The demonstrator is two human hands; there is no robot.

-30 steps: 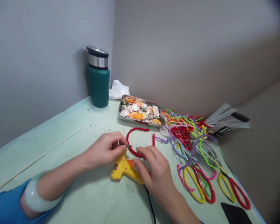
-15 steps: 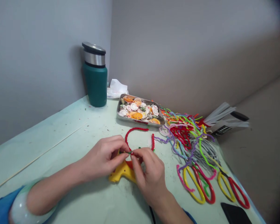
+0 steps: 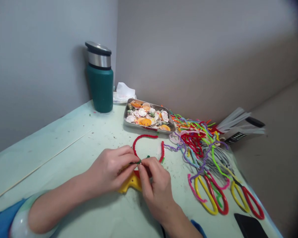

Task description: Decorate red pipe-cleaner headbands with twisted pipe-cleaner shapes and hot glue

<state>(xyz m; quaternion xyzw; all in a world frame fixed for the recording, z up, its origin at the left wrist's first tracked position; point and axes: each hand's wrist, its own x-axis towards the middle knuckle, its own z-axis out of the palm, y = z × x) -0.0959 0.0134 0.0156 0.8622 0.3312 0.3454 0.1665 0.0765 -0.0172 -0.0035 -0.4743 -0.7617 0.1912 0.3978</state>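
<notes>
1. My left hand (image 3: 115, 168) and right hand (image 3: 156, 186) pinch a green pipe cleaner (image 3: 138, 162) between them, fingertips nearly meeting.
2. It's above the table's (image 3: 89, 211) middle, over a yellow glue gun (image 3: 131, 183).

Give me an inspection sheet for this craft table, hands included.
Surface: pale green tabletop, scattered with small dark specks.
Job's things: small green piece at the fingertips; yellow glue gun, partly hidden; curved red pipe cleaner; tray of shells.
Clutter: tangled pipe cleaners by two scissors.
Hands: left and right pinch the green piece together.
Cables: black cable at the bottom edge, mostly hidden.
Surroundings: grey walls behind; lidded teal bottle upright.
</notes>
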